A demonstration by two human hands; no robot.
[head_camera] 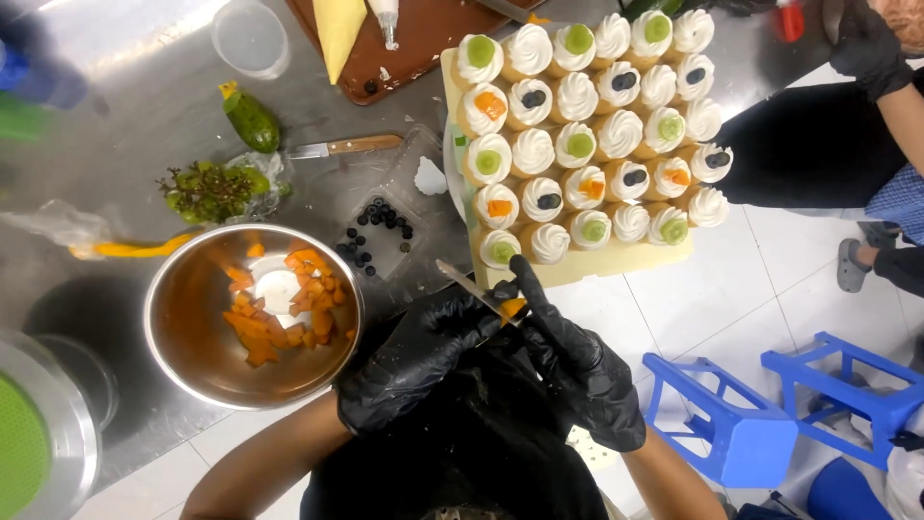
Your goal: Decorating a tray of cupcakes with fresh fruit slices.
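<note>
Two black-gloved hands meet at lower centre, below the tray of cream-topped cups. The left hand is curled shut around a pair of tweezers, whose tips touch a small orange fruit piece. The right hand pinches that same piece between thumb and forefinger, its other fingers loosely bent. The fruit piece sits just below the tray's near edge, beside a cup topped with a green slice.

Left of the hands stands a steel bowl holding more orange fruit chunks. Between bowl and tray lies a clear plastic box of blueberries. Farther off are a small knife with a wooden handle, a bunch of green stems, a green fruit, an empty clear cup, and a brown board bearing piping bags. A second steel vessel sits at lower left.

All rest on a stainless steel tabletop. To the right, white floor tiles carry two blue plastic stools, and another person in dark clothing with a black glove stands at upper right.
</note>
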